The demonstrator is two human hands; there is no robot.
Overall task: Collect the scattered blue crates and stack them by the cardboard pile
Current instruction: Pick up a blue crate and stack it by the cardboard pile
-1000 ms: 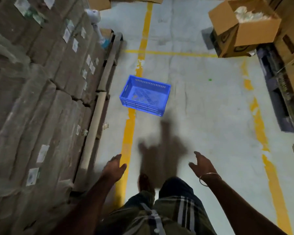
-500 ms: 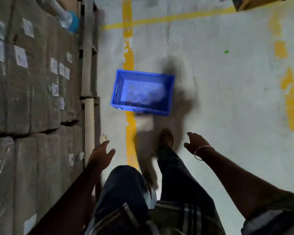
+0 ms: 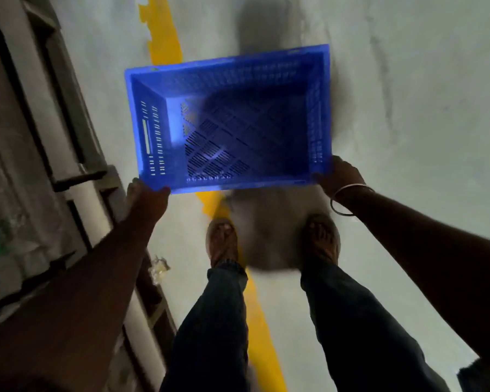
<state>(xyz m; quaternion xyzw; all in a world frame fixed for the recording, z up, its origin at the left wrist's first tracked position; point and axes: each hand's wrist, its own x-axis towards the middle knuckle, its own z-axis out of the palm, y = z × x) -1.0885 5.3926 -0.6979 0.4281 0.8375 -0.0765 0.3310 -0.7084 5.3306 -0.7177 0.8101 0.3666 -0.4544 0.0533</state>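
Along the left edge runs a dark pallet rack (image 3: 68,114) with wrapped cardboard cartons (image 3: 0,210) on it, blurred by motion. A small crumpled scrap (image 3: 159,267) lies on the grey concrete floor (image 3: 422,108) just beside the rack's base. The left arm reaches forward from the near left, nearly straight, and the left hand (image 3: 146,193) meets the near left corner of the blue plastic crate (image 3: 229,120), fingers curled up over the rim there in a clasp. The crate is open side up, with slotted walls and a lattice bottom, and sits tilted across a yellow painted floor line (image 3: 164,49) that passes beneath it and carries on towards the near edge between the person's legs (whether the crate rests on the floor or is already lifted off it I cannot tell). Two sandalled feet stand just near of the crate, the left foot (image 3: 222,241) on the line and the right foot (image 3: 321,240) to the right of it, below dark trousers. The right arm comes in from the near right, bent a little at the elbow, a thin metal bangle (image 3: 348,199) round the wrist, and the right hand (image 3: 338,175) grasps the crate's near right corner, thumb side against the wall.
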